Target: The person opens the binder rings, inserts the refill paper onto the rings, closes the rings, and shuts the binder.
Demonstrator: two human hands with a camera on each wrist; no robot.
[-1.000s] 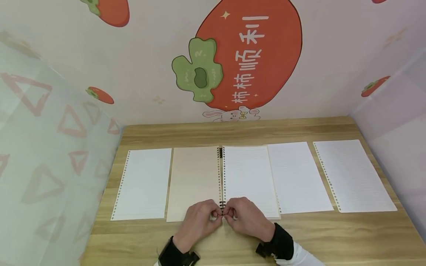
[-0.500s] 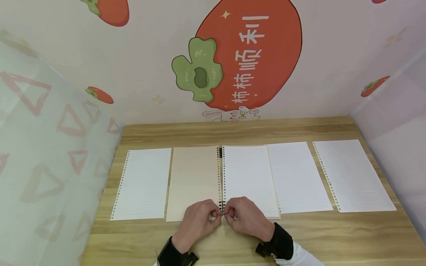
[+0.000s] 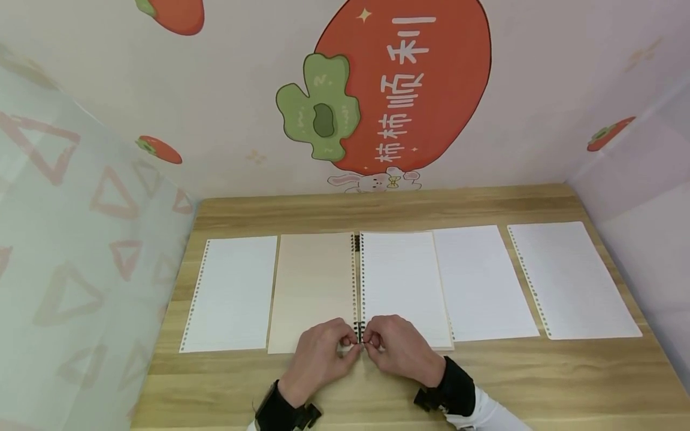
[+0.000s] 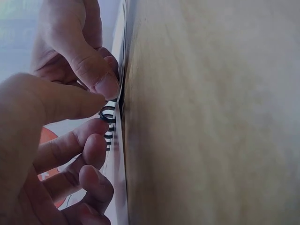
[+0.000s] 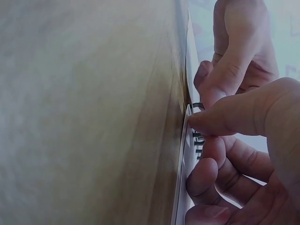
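Observation:
An open loose-leaf notebook lies on the table, with its tan cover [image 3: 312,275] at left and lined pages [image 3: 401,269] at right. Between them runs a black ring binding, with one ring set [image 3: 357,242] at the far end and another [image 3: 359,329] at the near end. My left hand [image 3: 321,350] and right hand [image 3: 403,349] meet at the near end, thumbs and fingers pinching the black binder rings [image 4: 108,115] from either side. In the right wrist view, several rings [image 5: 198,143] show beside the fingertips. Fingers partly hide the rings, so whether they are fastened is unclear.
One loose punched sheet [image 3: 232,293] lies left of the cover. To the right, another white sheet [image 3: 485,287] sits partly under the notebook's right side, and a further punched sheet [image 3: 574,281] lies beyond it. Printed walls bound the wooden table [image 3: 485,383].
Both hands stay at the near rings with hardly any movement. The head view has tilted slightly, so everything sits a little higher in it. The notebook and sheets keep their places.

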